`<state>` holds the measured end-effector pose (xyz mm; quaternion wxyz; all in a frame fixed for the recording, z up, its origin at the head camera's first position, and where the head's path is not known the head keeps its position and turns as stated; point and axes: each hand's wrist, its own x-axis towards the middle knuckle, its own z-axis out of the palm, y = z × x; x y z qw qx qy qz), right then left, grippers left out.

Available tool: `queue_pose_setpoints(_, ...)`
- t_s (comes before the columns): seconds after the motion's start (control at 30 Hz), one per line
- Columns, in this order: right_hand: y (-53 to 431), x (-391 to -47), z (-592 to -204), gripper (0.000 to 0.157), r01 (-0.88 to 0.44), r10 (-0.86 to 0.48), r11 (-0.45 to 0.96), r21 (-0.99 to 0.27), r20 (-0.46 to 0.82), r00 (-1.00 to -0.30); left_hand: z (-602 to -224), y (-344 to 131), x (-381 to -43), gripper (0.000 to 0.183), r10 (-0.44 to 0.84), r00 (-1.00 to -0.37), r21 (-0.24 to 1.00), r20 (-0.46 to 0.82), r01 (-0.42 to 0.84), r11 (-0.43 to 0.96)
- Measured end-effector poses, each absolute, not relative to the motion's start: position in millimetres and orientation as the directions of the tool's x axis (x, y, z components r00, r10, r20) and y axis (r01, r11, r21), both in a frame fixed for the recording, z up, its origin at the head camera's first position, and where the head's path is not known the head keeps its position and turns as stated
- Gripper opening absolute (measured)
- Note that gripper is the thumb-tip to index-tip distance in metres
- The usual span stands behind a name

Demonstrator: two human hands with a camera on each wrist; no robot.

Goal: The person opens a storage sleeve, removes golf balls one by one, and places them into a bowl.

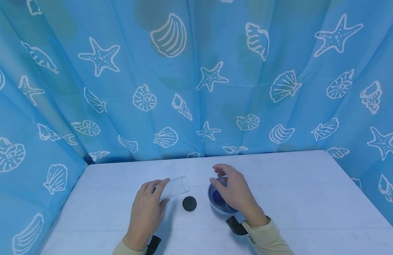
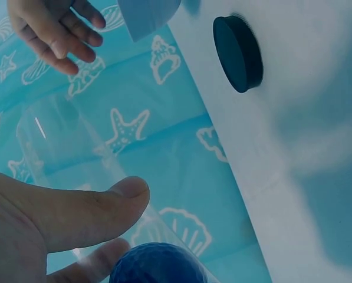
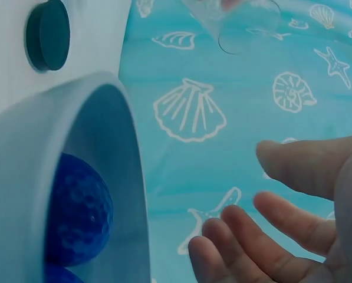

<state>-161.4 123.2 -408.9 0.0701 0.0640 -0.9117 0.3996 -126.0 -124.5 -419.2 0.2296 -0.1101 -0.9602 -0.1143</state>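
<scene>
My left hand (image 1: 146,209) grips a clear plastic tube (image 1: 176,187), tilted so its open end faces right. In the left wrist view a dimpled blue golf ball (image 2: 158,266) shows at the tube's near end, beside my fingers. Over the blue-grey bowl (image 1: 222,211) hovers my right hand (image 1: 237,193), its fingers spread and loosely bent with nothing between them. Blue golf balls (image 3: 81,212) lie inside that bowl; something reddish in it is partly hidden by the right hand. A round black lid (image 1: 189,204) lies flat between tube and bowl.
A white cloth covers the table (image 1: 295,191). Behind it and along the sides hangs a blue curtain (image 1: 196,117) with white shells and starfish. Black straps or mounts (image 1: 237,226) sit at both wrists.
</scene>
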Motion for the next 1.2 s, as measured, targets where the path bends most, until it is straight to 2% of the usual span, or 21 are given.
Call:
queue_pose_setpoints(0.33,109.1,-156.4,-409.6,0.042,-0.192,-0.073,0.608,-0.77,0.187,-0.98,-418.4,-124.3,-125.4,0.065,0.151,-0.876,0.174,0.459,0.255,0.951)
queue_pose_setpoints(0.7,96.2,-152.6,-417.4,0.04,-0.284,-0.153,0.517,-0.808,0.239,-0.959,-418.8,-122.5,-124.8,0.064,0.168,-0.869,0.162,0.465,0.27,0.949)
queue_pose_setpoints(1.2,87.5,-148.2,-420.5,0.045,-0.265,-0.195,0.471,-0.842,0.194,-0.961,-419.3,-119.5,-123.1,0.065,0.174,-0.875,0.128,0.451,0.257,0.958)
